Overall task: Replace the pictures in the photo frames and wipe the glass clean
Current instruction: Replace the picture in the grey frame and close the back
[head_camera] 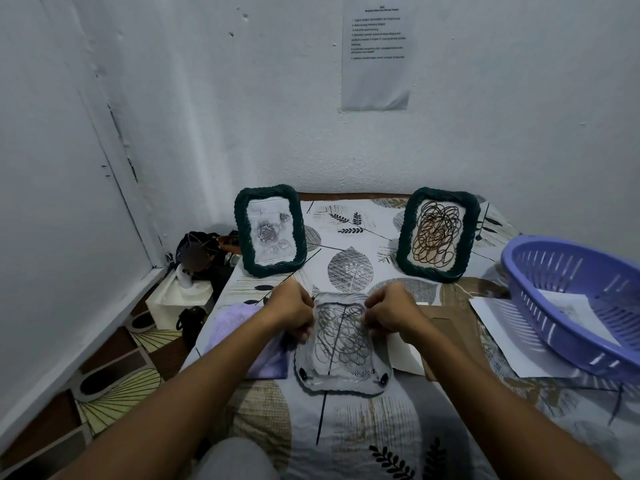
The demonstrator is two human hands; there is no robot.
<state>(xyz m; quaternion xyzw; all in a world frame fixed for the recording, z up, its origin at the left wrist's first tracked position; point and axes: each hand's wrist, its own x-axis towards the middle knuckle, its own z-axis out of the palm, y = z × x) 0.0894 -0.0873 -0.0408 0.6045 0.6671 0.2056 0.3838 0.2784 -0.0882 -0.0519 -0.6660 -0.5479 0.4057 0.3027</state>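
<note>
Two hands: both curled on one frame at the middle of the leaf-print cloth-covered table (349, 427).
Left hand (290, 312): fingers curled round the left edge of the clear scalloped-edge frame lying flat (343, 344), near its far corner.
Right hand (391, 313): fingers curled, pinching the same frame's right edge near the far corner.
Clear frame: lies flat between the hands, toward the table's near half; a grey scribble picture shows in it; small dark clips at its two near corners.
Dark green woven frame with rose drawing (270, 232): upright at the far left of the table, leaning back.
Dark green woven frame with brown scribble picture (438, 235): upright at the far right side, well apart from the first.
Pale purple cloth (232, 323): flat at the left edge, partly under the left forearm, just beside the clear frame.
Brown cardboard backing (450, 327): flat, right of the clear frame, partly under the right hand.
Purple slotted plastic basket (568, 306): at the right edge, resting over white paper sheets (502, 327).
Printed paper notice (376, 51): on the wall above the table's far edge.
</note>
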